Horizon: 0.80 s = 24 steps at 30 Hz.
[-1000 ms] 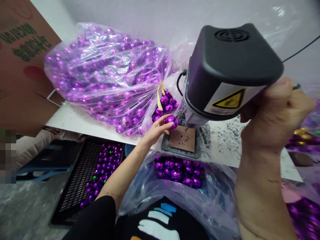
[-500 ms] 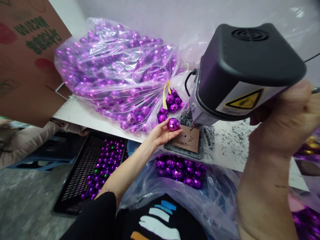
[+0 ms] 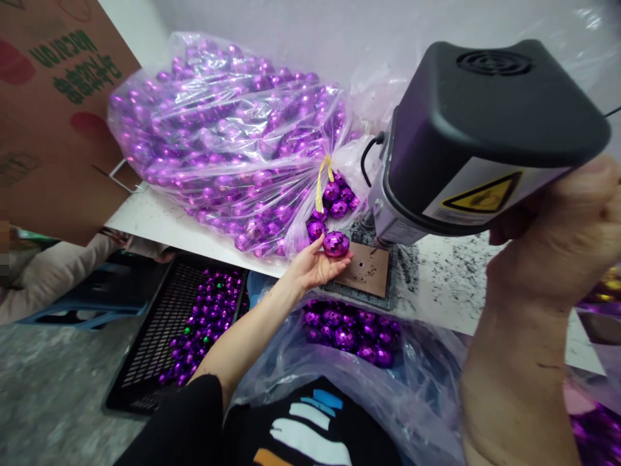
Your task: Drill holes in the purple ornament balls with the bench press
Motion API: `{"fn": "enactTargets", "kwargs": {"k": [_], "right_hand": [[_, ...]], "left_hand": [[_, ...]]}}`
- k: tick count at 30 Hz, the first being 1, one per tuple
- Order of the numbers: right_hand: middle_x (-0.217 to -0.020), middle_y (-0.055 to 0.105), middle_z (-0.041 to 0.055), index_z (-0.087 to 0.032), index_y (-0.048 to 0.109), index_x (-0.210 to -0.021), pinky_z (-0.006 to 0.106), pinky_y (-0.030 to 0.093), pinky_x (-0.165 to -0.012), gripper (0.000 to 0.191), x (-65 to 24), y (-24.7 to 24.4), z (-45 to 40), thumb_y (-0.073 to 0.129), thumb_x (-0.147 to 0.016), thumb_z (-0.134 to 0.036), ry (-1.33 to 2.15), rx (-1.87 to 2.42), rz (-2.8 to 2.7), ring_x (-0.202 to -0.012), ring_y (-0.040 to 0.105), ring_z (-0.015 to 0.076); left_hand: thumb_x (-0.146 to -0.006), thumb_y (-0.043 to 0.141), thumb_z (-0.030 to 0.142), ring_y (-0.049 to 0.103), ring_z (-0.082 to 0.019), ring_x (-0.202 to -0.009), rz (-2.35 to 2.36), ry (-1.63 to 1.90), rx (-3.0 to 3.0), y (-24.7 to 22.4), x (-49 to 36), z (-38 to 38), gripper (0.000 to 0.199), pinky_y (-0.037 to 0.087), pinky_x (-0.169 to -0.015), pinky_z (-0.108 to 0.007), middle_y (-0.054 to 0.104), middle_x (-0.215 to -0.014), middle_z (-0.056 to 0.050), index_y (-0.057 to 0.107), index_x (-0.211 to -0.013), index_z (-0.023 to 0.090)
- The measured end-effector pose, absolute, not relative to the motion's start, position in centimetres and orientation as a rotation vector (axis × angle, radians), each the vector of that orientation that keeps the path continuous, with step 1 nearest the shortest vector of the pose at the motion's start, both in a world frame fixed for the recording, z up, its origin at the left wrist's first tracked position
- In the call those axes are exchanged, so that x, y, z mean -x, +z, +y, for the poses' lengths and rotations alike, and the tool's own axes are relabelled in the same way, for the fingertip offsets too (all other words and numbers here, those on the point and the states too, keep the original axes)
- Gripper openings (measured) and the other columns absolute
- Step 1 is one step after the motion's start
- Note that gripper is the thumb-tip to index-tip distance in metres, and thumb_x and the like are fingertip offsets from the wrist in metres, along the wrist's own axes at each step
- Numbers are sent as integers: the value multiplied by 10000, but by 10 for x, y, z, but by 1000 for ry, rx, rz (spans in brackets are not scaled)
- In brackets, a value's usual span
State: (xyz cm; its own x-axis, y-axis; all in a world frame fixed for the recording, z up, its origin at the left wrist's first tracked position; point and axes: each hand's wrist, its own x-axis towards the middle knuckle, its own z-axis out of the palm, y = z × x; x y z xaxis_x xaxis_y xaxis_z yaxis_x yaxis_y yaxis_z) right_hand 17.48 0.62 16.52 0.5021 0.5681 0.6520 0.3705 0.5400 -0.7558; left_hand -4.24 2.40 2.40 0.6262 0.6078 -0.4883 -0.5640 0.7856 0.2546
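My left hand [image 3: 315,264] is closed on a shiny purple mirror ball [image 3: 336,244], which rests between the thumb and fingers. Just to its right lies a brown square plate [image 3: 363,268] with a small hole, scattered with dark bits. Over the plate stands the black head [image 3: 490,136] of what looks like a bench drill press, bearing a yellow warning label. My right hand [image 3: 577,220] curls behind that head at the right; the machine covers most of its fingers, and what they grip is hidden. More purple balls [image 3: 338,207] spill from the bag's mouth beyond my left hand.
A large clear bag [image 3: 228,149] of purple balls lies on the white table [image 3: 441,291]. Loose balls [image 3: 344,336] sit in clear plastic on my lap. A black crate [image 3: 140,362] with purple balls stands at lower left, below a cardboard box [image 3: 58,155]. Another person's sleeve [image 3: 53,272] shows there.
The view has shifted slightly. My left hand still has the purple ball beside the plate, its fingers a little more curled under it. My right hand stays behind the machine head.
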Motion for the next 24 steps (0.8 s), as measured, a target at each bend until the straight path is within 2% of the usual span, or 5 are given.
{"fn": "enactTargets", "kwargs": {"k": [6, 15, 21, 24], "right_hand": [[-480, 322, -55, -112, 489, -574, 172, 205, -341, 579, -174, 166, 7, 529, -839, -625, 132, 1048, -1102, -364, 341, 4], [-465, 281, -61, -119, 498, -579, 171, 213, -343, 606, -175, 165, 7, 516, -820, -674, 136, 1060, -1097, -353, 342, 9], [-482, 354, -49, -115, 505, -599, 180, 210, -345, 562, -175, 164, 6, 524, -845, -620, 148, 1050, -1099, -366, 352, 16], [-484, 363, -50, -115, 512, -613, 177, 217, -348, 519, -175, 166, 8, 528, -853, -575, 179, 1068, -1070, -363, 345, 15]], "left_hand": [[-1047, 248, 467, 738, -192, -704, 549, 668, -153, 16, 48, 21, 596, 592, -692, -285, 742, -905, -186, 520, -1347, 31], [-994, 456, 378, 742, -216, -870, 540, 709, -299, 2, 55, 12, 430, 546, -926, -397, 736, -1066, -157, 568, -1318, 118], [-850, 688, 279, 724, -212, -966, 528, 772, -518, -2, 54, 4, 506, 550, -845, -329, 718, -1145, -91, 583, -1342, 225], [-757, 785, 233, 709, -196, -969, 594, 814, -637, 0, 50, 1, 549, 545, -834, -312, 696, -1201, -87, 630, -1283, 220]]}}
